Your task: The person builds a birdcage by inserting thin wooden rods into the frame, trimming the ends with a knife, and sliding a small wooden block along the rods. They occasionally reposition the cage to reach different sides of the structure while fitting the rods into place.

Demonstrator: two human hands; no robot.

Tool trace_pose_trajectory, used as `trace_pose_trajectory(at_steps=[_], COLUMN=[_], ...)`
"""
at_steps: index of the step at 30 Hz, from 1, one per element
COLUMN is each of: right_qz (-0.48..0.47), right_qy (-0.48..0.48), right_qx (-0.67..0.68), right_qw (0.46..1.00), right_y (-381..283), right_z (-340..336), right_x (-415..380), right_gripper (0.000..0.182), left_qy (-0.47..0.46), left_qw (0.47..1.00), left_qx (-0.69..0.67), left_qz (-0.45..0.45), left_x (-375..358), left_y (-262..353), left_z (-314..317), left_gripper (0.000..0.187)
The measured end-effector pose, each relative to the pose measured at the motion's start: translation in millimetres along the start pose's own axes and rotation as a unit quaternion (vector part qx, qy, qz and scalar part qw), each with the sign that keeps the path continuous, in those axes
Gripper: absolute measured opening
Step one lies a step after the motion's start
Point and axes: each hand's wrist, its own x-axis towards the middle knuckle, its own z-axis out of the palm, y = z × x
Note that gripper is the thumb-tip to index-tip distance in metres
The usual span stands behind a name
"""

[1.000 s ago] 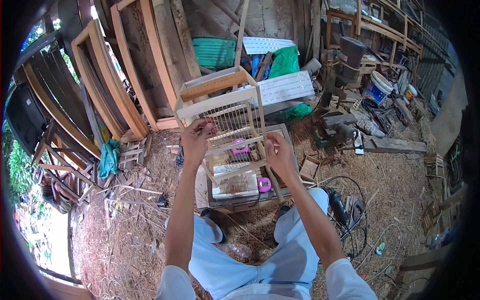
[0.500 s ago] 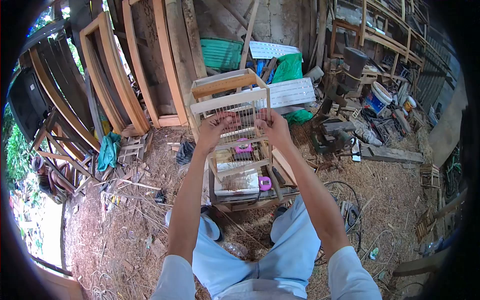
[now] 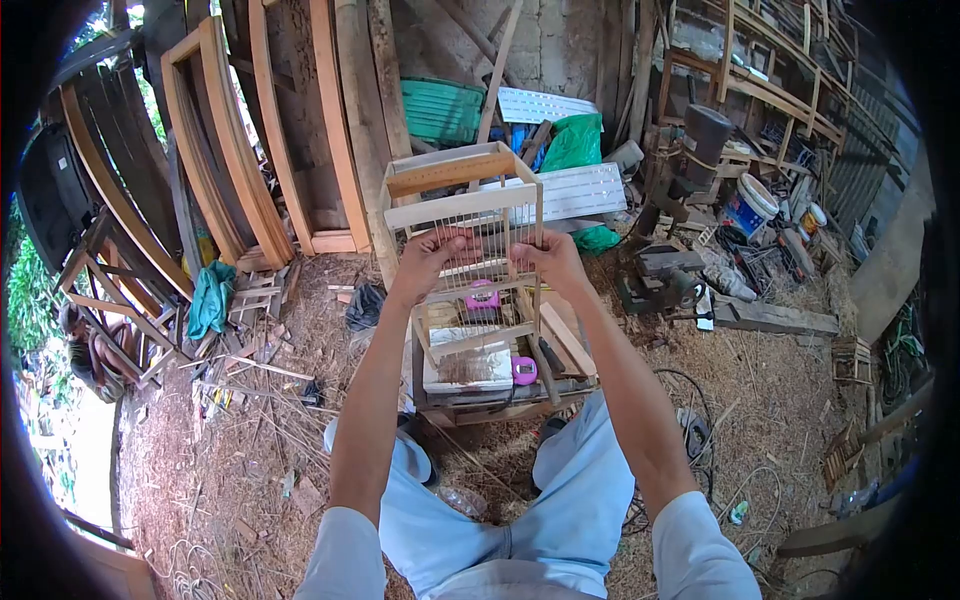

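Note:
A wooden cage frame (image 3: pixel 460 212) with thin upright bars stands before me on a low work stand. My left hand (image 3: pixel 432 264) is closed at its left side, fingertips pinched at the thin bars. On the opposite side my right hand (image 3: pixel 553 262) also pinches at the bars, its fingers curled by the right edge. The exact fingertip contact is partly hidden. Below the hands, a pink tape measure (image 3: pixel 524 371) lies beside a pale board (image 3: pixel 470 362). Another pink object (image 3: pixel 483 295) shows behind the bars.
Tall wooden frames (image 3: pixel 220 140) lean at the left. Behind the cage are a green ribbed container (image 3: pixel 442 108) and white perforated panels (image 3: pixel 580 190). A bench vise (image 3: pixel 675 285) and a paint bucket (image 3: pixel 750 203) stand at the right. Wood shavings cover the floor (image 3: pixel 230 450).
The camera view has shifted slightly. Both hands stay at the cage bars, with the right fingers a little more curled in.

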Motion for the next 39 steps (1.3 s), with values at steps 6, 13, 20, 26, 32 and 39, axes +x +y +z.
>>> trace_pose_trajectory(at_steps=[6, 13, 20, 26, 32, 39], right_qz=[0.004, -0.156, 0.030, 0.290, 0.327, 0.405], right_qy=[-0.005, 0.233, -0.123, -0.528, -0.372, -0.239], right_qx=[-0.008, -0.037, 0.013, -0.128, -0.135, -0.479], right_qw=[1.000, 0.959, 0.992, 0.788, 0.858, 0.741], right_y=[4, 11, -14, 131, 348, 414], right_z=[-1, 13, 85, 147, 184, 197], right_x=[0, -17, -116, -171, -276, -326], right_gripper=[0.017, 0.028, 0.026, 0.023, 0.022, 0.020], left_qy=[0.012, 0.088, 0.216, 0.247, 0.311, 0.247], left_qw=[1.000, 0.981, 0.950, 0.934, 0.846, 0.795], left_qx=[0.001, 0.172, 0.226, 0.170, 0.144, 0.221], left_qz=[-0.012, 0.018, 0.014, -0.197, -0.408, -0.509], left_x=[-4, -44, -156, -239, -297, -349], left_y=[3, 14, 26, -87, -298, -438], left_z=[1, 10, 6, -90, -160, -108], left_gripper=[0.029, 0.061, 0.042, 0.019, 0.022, 0.028])
